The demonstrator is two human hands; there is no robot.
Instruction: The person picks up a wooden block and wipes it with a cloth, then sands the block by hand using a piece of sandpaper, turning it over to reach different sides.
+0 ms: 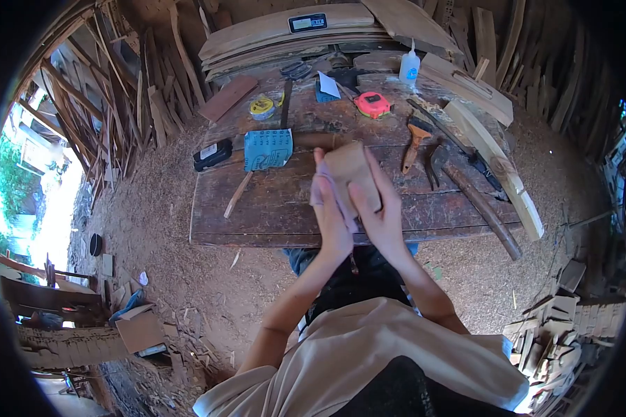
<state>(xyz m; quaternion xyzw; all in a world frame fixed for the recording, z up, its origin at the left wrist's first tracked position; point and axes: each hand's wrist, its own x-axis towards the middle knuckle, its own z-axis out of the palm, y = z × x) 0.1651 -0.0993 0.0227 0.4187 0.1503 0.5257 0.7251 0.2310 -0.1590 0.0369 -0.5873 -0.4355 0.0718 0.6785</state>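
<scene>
Wooden block point(351, 165): I viewed it remotely at frame centre, over the workbench point(257, 224).
Left hand point(332, 221): fingers were part-curled, holding a lilac sheet point(338, 194) against the block's left side.
Right hand point(382, 221): fingers were part-closed around its right side.
Handling: I judged even pressure and a flat sheet best.
Blue printed sheet point(268, 150): lay left of centre.

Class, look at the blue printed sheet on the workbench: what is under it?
At the lower edge of the blue printed sheet, a pale stick emerges; a dark strip meets the sheet's upper edge. What the sheet covers, including whether these join, cannot be seen.
</scene>
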